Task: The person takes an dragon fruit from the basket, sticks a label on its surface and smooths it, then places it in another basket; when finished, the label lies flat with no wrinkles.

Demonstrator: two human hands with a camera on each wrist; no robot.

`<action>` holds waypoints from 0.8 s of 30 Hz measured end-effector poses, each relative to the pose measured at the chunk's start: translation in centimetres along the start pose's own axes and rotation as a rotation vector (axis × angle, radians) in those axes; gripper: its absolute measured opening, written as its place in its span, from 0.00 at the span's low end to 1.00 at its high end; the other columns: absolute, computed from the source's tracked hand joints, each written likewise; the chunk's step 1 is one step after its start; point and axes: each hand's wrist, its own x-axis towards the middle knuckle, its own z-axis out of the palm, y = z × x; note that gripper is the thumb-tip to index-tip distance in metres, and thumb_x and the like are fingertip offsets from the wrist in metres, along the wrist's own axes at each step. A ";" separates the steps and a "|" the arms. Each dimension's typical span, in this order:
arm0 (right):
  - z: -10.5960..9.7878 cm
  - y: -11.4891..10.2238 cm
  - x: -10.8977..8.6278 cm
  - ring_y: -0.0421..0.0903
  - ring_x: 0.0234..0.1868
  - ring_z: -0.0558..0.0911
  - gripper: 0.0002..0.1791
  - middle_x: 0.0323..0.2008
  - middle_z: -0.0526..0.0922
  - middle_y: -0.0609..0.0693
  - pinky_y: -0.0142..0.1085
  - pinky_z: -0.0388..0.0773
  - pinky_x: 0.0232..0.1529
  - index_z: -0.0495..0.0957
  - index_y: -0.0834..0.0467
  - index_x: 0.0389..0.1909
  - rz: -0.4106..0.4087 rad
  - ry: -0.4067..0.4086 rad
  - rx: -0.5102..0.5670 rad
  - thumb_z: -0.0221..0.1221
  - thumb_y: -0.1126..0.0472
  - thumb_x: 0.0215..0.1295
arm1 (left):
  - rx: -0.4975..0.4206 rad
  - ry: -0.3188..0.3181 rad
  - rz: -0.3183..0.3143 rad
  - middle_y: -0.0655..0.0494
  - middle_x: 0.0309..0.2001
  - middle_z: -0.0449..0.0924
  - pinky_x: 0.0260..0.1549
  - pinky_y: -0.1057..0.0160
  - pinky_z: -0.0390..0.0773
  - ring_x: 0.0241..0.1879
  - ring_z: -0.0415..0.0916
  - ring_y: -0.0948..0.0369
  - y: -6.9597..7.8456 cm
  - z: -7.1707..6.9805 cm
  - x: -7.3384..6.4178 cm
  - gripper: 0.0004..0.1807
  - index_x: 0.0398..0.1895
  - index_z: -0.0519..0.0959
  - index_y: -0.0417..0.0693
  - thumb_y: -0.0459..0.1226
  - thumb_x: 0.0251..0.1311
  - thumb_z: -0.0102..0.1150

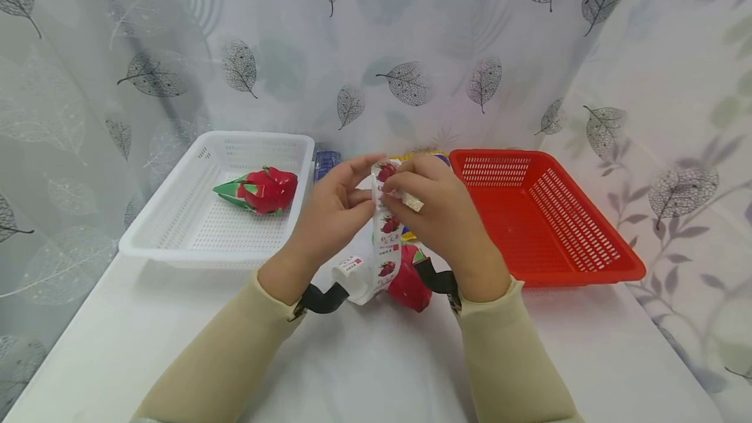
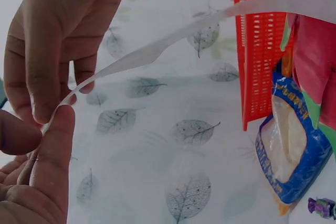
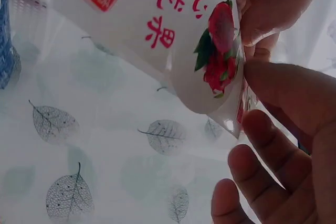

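Note:
A long strip of labels [image 1: 388,240] printed with dragon fruit pictures hangs between the two hands. Its lower end runs down to a roll of labels [image 1: 350,271] on the table. My left hand [image 1: 329,214] pinches the strip's upper part from the left; in the left wrist view its fingertips hold the strip's edge. From the other side, my right hand [image 1: 449,211] pinches the strip near its top, beside a label [image 3: 218,51] in the right wrist view. Behind the strip lies a red dragon fruit [image 1: 411,286] with green tips, partly hidden by the strip and right wrist.
On the left stands a white basket [image 1: 194,254] with another dragon fruit [image 1: 273,191] in it. A red basket [image 1: 578,276] stands on the right. Between them are a blue package [image 1: 326,163], a blue-and-yellow bag [image 2: 299,145] and a small purple-wrapped item [image 2: 321,208].

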 end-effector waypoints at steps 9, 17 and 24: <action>0.3 0.1 -0.1 0.48 0.55 0.82 0.20 0.49 0.85 0.52 0.41 0.88 0.53 0.89 0.55 0.49 0.000 -0.145 -0.046 0.81 0.58 0.56 | -0.027 0.020 -0.114 0.63 0.84 0.59 0.46 0.64 0.89 0.40 0.90 0.57 0.3 -0.5 0.1 0.42 0.83 0.59 0.62 0.27 0.69 0.58; 0.5 0.3 0.1 0.48 0.52 0.85 0.20 0.45 0.89 0.50 0.42 0.88 0.54 0.91 0.54 0.51 -0.039 -0.146 -0.104 0.80 0.57 0.57 | -0.025 0.018 -0.156 0.64 0.86 0.50 0.44 0.64 0.89 0.21 0.74 0.59 0.5 -0.6 0.1 0.48 0.85 0.53 0.71 0.29 0.68 0.60; 0.5 0.3 0.1 0.47 0.48 0.87 0.15 0.42 0.91 0.50 0.40 0.88 0.53 0.92 0.55 0.48 -0.054 -0.162 -0.101 0.77 0.58 0.61 | 0.146 0.021 -0.088 0.62 0.86 0.54 0.25 0.68 0.79 0.18 0.69 0.56 0.6 -0.5 -0.1 0.46 0.86 0.54 0.69 0.32 0.70 0.61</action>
